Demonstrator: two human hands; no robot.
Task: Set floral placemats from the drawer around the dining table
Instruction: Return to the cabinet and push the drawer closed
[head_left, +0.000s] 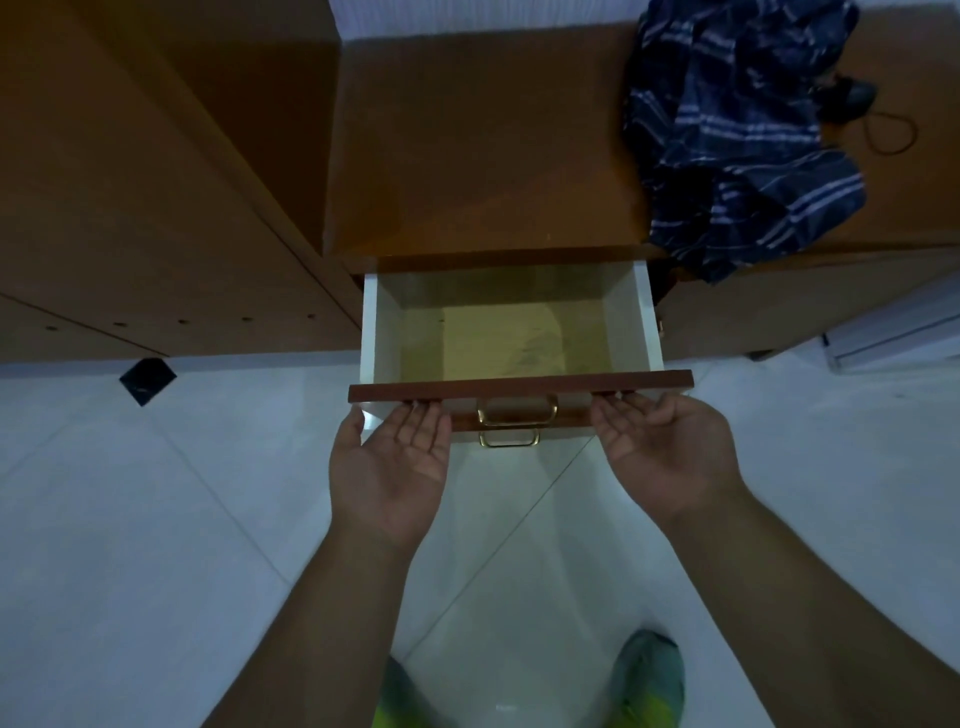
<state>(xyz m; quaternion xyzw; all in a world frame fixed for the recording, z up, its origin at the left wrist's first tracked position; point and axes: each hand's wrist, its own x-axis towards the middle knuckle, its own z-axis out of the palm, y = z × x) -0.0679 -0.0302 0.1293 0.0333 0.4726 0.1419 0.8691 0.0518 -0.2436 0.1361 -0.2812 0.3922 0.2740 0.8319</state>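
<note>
A drawer (382, 332) with white walls and a dark wood front stands pulled out of a brown cabinet. Its yellowish bottom is bare; no placemat shows inside. My left hand (392, 467) is palm up under the left part of the drawer front, fingertips touching its lower edge. My right hand (667, 447) is palm up under the right part, fingertips likewise at the front's underside. Both hands have fingers spread and nothing in them. Between them is the drawer's brass handle (517, 410), and a second brass handle (509, 439) shows on the drawer below.
A dark blue striped cloth (737, 135) lies crumpled on the cabinet top (478, 145), hanging over its right front edge. A tall brown cupboard (130, 182) stands at left. White tiled floor (156, 519) spreads below, with my green shoes (649, 680) at the bottom.
</note>
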